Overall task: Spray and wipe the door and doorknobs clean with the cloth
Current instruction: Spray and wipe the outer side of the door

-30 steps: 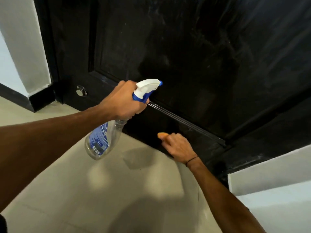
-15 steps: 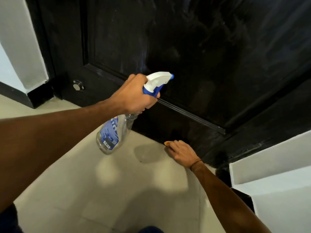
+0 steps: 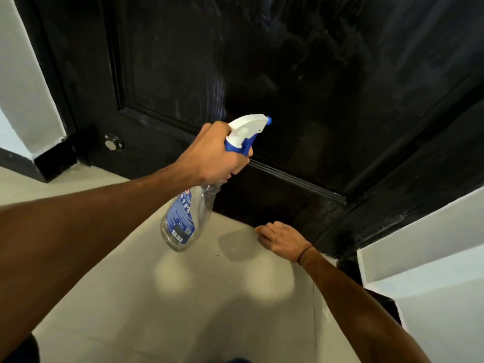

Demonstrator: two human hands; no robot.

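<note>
Before the black door (image 3: 301,74), the left hand (image 3: 214,153) grips a spray bottle (image 3: 186,216) aimed at its panel, while the right hand (image 3: 281,239), fingers curled, rests at its bottom edge.

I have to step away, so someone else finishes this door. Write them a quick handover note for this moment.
Left hand grips the spray bottle, nozzle aimed at the door.
Right hand is low at the door's bottom edge by the floor, fingers curled; no cloth shows in it now.
Done: cannot tell; the panel shows faint streaks.
Left: spray, wipe the door, then the doorknobs, which are out of view.
</note>
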